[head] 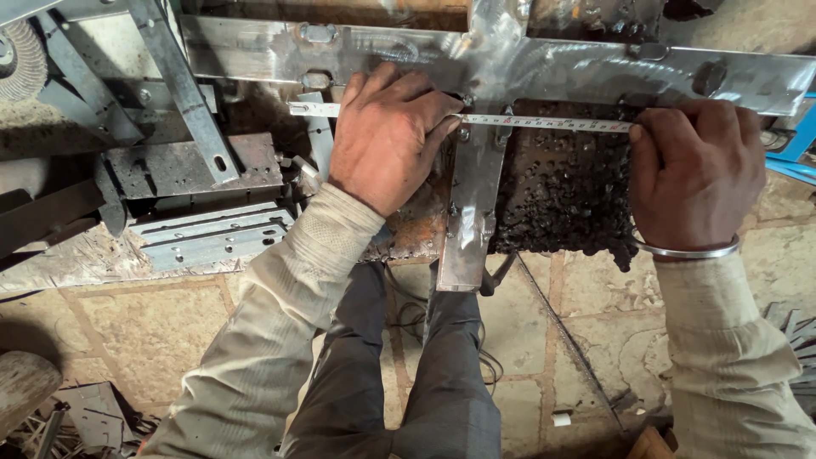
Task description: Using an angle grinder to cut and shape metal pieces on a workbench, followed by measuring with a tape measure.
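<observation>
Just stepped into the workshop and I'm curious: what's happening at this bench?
A person is stretching a measuring tape across a steel frame. The left hand presses the tape down near one end, by the upright steel strip. The right hand pinches it further along, pulling it flat just below the horizontal bar.

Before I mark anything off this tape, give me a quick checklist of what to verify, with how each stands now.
1. Tape measure stretched straight between both hands: ok.
2. Left hand pressing the tape down near the upright metal bar: ok.
3. Right hand pinching the tape's far end at the long steel plate: ok.
4. Tape running parallel to the plate's lower edge: ok.
5. Graduations readable from here: cannot tell, too small.
6. Tape's free end sitting on a reference edge: cannot tell.
</observation>
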